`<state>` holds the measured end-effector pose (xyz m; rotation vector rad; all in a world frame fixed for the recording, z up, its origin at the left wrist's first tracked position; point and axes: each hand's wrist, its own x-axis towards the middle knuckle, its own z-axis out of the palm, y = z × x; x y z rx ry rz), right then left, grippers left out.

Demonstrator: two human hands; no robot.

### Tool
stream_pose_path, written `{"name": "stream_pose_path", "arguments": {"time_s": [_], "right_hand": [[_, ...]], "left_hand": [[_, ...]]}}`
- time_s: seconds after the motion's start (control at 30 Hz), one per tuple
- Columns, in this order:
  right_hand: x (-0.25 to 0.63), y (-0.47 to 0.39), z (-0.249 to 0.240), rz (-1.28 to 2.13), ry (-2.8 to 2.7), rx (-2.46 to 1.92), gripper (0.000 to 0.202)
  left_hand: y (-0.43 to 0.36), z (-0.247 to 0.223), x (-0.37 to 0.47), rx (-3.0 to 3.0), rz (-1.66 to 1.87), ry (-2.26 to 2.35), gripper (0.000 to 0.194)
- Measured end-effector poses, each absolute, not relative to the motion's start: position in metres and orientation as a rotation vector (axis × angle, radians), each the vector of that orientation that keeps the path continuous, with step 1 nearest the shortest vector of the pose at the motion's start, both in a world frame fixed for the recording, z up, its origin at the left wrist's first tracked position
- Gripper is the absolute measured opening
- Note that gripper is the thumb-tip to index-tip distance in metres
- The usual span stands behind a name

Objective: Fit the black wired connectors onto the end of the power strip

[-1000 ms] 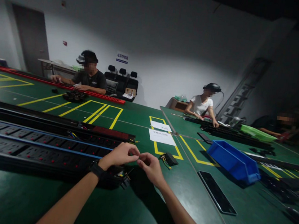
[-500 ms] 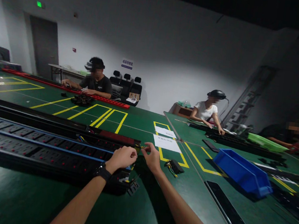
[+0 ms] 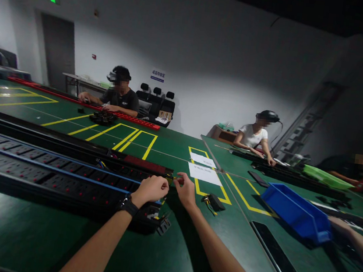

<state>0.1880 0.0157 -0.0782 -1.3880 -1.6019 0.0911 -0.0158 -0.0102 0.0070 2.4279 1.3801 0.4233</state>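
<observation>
A long black power strip with rows of sockets and small red dots lies on the left of the green table, one of several side by side. My left hand, a dark watch on its wrist, rests over the strip's right end with fingers curled; what they hold is hidden. Just past that end my right hand is closed in a pinch, beside a small yellowish piece too small to name. A grey end piece hangs by wires at the strip's near corner.
Right of my hands lie a black part with yellow wires, paper sheets, a blue bin and a phone-like slab. A co-worker's arm reaches in beside the bin. Other people sit across the table.
A co-worker's arm has come in at the right, by the blue bin. My right fingers have drawn closer together; my left hand stays over the strip's end. The view has shifted slightly.
</observation>
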Motion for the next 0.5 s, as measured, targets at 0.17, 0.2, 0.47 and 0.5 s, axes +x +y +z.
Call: {"name": "stream_pose_path", "arguments": {"time_s": [0.17,0.2,0.47,0.5], "right_hand": [[0.187,0.015,-0.081,0.092,-1.566,-1.382,0.023],[0.188,0.015,-0.081,0.088,-1.562,-1.391,0.023],[0.189,0.026,-0.077,0.112,-1.559,-1.402,0.021],[0.189,0.026,-0.076,0.120,-1.547,-1.396,0.021]], "left_hand": [[-0.012,0.009,-0.015,2.422,0.408,1.394,0.024],[-0.012,0.009,-0.015,2.421,0.406,1.392,0.024],[-0.012,0.010,-0.014,2.424,0.396,1.404,0.024],[-0.013,0.011,-0.013,2.425,0.400,1.403,0.024]]}}
